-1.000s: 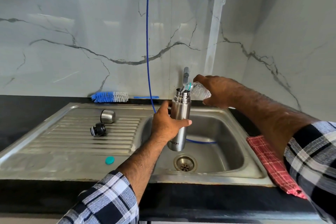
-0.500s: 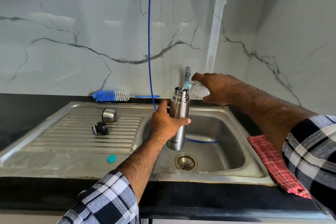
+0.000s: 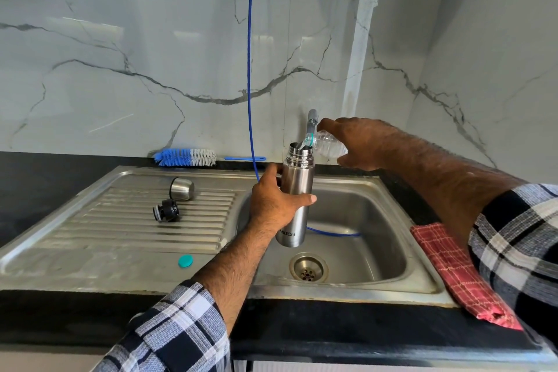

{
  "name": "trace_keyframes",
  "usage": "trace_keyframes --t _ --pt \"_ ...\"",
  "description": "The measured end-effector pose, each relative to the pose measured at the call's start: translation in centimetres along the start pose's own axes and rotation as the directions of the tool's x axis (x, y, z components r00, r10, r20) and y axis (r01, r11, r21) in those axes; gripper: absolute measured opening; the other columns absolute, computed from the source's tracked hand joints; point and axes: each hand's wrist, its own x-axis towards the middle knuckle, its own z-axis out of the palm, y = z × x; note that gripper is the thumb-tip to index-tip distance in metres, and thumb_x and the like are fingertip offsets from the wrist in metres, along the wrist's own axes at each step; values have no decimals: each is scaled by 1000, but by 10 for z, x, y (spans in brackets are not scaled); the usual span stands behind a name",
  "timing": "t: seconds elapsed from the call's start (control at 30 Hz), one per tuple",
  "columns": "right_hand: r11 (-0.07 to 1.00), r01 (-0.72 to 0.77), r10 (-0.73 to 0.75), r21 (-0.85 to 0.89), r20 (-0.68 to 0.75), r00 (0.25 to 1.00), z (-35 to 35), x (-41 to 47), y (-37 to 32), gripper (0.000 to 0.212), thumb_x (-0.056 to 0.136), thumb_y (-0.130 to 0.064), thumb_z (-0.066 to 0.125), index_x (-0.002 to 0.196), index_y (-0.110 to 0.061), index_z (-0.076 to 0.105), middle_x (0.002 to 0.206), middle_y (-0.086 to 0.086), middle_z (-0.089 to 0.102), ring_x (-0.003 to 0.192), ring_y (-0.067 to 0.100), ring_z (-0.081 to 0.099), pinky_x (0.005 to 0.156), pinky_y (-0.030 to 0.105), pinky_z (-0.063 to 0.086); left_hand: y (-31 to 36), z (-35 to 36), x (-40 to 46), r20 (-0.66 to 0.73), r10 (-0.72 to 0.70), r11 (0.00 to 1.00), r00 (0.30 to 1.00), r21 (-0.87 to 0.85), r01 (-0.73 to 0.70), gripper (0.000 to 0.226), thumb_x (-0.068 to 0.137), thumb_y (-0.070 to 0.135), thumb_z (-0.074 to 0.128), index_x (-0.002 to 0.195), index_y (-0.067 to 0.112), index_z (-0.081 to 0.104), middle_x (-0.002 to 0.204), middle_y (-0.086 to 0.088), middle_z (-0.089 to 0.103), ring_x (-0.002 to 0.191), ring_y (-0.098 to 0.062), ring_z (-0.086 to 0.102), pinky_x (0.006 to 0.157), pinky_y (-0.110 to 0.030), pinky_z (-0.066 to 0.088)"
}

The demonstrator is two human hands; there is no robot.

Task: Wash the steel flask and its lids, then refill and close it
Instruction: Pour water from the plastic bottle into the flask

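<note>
Left hand (image 3: 276,205) fingers wrapped round the upright brushed-steel flask (image 3: 296,199) over the sink basin (image 3: 377,238) to catch spills, while the right hand (image 3: 359,145), at its one o'clock, grips a tipped clear plastic bottle (image 3: 324,145), refilling it.

Steel drainboard (image 3: 90,263): steel cap (image 3: 181,189), black stopper (image 3: 166,210), teal cap (image 3: 185,261).

The basin (image 3: 377,251) lies open right of the flask (image 3: 294,208); tap (image 3: 312,118) and blue hose (image 3: 249,69) crowd behind.

Flask (image 3: 295,202) held above the sink basin (image 3: 374,238), drain (image 3: 308,267) at its 6 o'clock. Two lids (image 3: 181,188) (image 3: 166,210) on the drainboard (image 3: 90,235) at 9 o'clock; brush (image 3: 184,157) at 10 o'clock; cloth (image 3: 453,269) at 4 o'clock.
</note>
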Motion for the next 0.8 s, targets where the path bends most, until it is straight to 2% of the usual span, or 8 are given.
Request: trace_keyframes --t 0.37,0.53,0.7,0.8 --pt "1000 6 -6 -31 3 1000 -3 2 -1 90 91 -24 79 162 -29 24 136 7 63 110 26 65 83 36 56 2 -2 0 3 6 1000 1000 0 -6 74 57 42 102 113 31 57 107 10 69 96 -11 67 85 -38 61" --pt "998 19 -19 -53 -4 1000 -8 1 1 91 91 -22 77 162 -32 21 133 6 64 107 27 66 86 41 60 3 -3 0 1 15 1000 1000 -3 -15 72 57 42 102 111 31 56 101 14 66 90 -2 63 80 -33 59" --pt "997 17 -18 -71 -12 1000 -10 1 -1 90 93 -21 76 162 -31 21 133 7 64 106 27 66 81 37 58 4 -3 1 0 24 1000 1000 7 -24 72 57 42 102 112 29 57 104 12 68 93 -7 65 81 -33 59" --pt "997 15 -16 -77 -12 1000 -12 0 -1 88 93 -20 76 162 -31 22 133 7 64 106 27 66 81 37 59 5 -4 1 7 18 1000 1000 1 -18 72 58 41 102 112 29 56 100 17 64 90 -1 62 78 -29 55"
